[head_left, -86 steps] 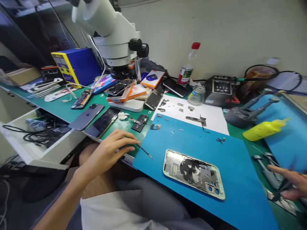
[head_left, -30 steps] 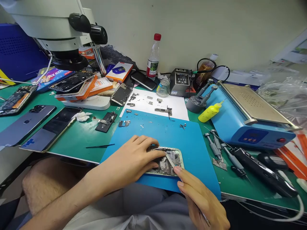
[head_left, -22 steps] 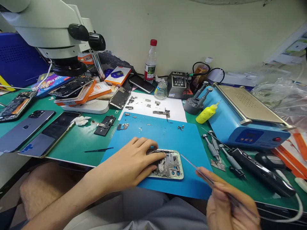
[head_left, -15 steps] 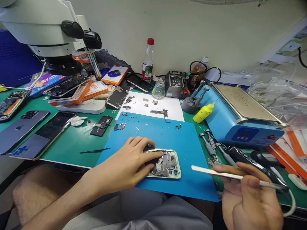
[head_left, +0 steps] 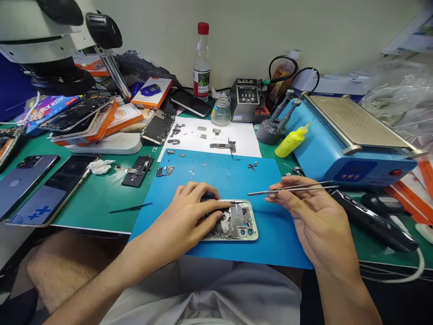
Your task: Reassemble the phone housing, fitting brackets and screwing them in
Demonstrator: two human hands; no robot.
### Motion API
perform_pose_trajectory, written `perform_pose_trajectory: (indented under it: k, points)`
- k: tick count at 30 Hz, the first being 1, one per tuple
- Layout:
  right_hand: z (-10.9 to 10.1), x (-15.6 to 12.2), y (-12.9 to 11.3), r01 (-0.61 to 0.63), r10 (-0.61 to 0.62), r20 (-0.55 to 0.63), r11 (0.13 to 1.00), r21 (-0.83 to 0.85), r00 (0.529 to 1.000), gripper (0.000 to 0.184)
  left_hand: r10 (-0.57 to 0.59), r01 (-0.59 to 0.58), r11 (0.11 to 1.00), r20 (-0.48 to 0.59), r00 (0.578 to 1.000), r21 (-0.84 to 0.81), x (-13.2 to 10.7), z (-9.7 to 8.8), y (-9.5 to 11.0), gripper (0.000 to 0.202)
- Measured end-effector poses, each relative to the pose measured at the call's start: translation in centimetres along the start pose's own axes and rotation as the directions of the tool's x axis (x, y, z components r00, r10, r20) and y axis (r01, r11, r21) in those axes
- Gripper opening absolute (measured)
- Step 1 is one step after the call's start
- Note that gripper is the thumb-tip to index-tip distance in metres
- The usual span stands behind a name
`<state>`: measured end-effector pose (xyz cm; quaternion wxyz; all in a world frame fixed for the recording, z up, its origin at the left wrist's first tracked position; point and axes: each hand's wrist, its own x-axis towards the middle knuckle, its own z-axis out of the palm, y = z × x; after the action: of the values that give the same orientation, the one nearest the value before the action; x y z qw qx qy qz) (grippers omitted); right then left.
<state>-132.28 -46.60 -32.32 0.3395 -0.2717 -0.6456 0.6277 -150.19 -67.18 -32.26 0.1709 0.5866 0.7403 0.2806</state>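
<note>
With left hand spread, steady mint-rimmed oblong metal phone housing near blue rectangular mat's front edge; with right hand, lightly pinch slim silver metal tweezers.

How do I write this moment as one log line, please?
left hand: on phone frame; right hand: holding tweezers; phone frame: on blue mat

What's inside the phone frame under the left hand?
Inside the phone frame, I can see grey metal plating, a pale ragged patch and round openings near the right end. The left hand covers the left part, so its contents are hidden.
</note>
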Motion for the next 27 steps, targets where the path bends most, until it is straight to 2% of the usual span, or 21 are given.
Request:
perform_pose_trajectory:
  k: [3,8,14,19,22,27]
  points:
    - [0.1,-0.3,0.3,0.017,-0.014,0.054,0.999,-0.051,0.998,0.018,-0.01,0.01,1.0,-0.002,1.0,-0.006,0.1,0.0,0.1,0.036]
    - [0.6,-1.0,0.2,0.003,0.019,0.132,0.986,-0.167,0.991,0.017,-0.001,0.001,1.0,-0.026,1.0,0.002,0.1,0.2,0.1,0.037]
    - [1.3,-1.4,-0.1,0.024,0.004,0.118,0.972,-0.235,0.993,0.015,0.001,-0.001,1.0,-0.04,0.999,0.002,0.0,0.3,-0.1,0.036]
    - [1.4,-2.0,0.0,0.115,-0.076,0.132,0.943,-0.313,0.988,0.01,0.005,-0.005,1.0,-0.033,0.999,0.001,-0.1,0.2,0.0,0.035]
    - [1.3,-2.2,0.0,0.127,-0.087,0.136,0.938,-0.323,0.987,0.009,0.007,-0.007,1.0,-0.031,0.999,0.002,-0.1,0.2,0.0,0.036]
    - [1.2,-1.9,0.0,0.069,-0.036,0.133,0.966,-0.251,0.99,0.011,0.006,-0.006,1.0,-0.024,1.0,-0.019,-0.1,0.0,0.1,0.036]
